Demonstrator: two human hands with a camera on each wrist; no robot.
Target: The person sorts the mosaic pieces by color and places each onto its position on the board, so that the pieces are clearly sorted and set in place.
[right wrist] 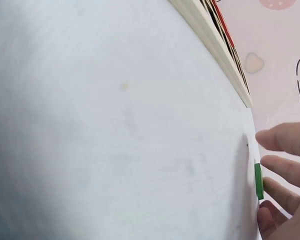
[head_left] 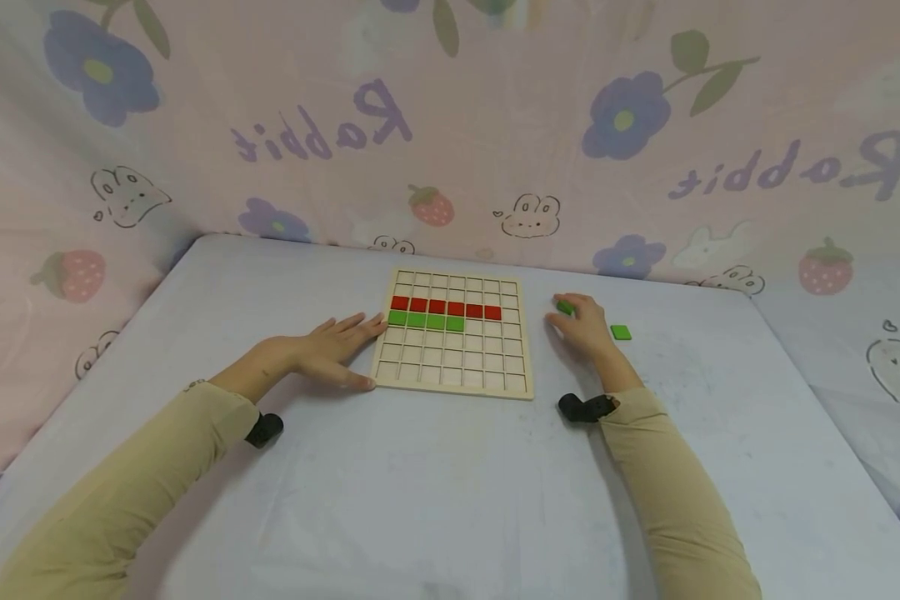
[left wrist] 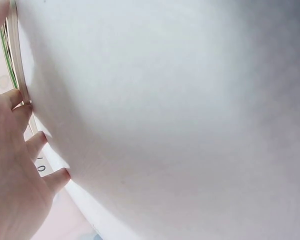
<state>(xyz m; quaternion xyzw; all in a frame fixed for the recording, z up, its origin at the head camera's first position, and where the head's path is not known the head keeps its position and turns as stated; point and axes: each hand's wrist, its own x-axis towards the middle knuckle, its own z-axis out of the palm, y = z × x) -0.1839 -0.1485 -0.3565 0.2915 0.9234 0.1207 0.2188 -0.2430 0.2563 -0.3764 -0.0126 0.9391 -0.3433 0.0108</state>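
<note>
A square wooden grid board (head_left: 452,379) lies flat on the table. One row holds several red tiles (head_left: 437,306); the row nearer me has several green tiles (head_left: 436,322) from its left end. My left hand (head_left: 326,350) is spread palm down at the board's left side, thumb near the front corner and fingertips right at the edge. To the right of the board, my right hand (head_left: 587,325) has its index and middle fingertips at a loose green tile (right wrist: 259,181), and the thumb stands apart from it. Another green tile (head_left: 621,332) lies just right of that hand.
The white table (head_left: 420,483) stretches around the board. A patterned cloth (head_left: 465,125) with flowers, rabbits and strawberries rises behind it and at the sides. Black wrist devices sit at both cuffs, the right one (head_left: 585,408) close over the tabletop.
</note>
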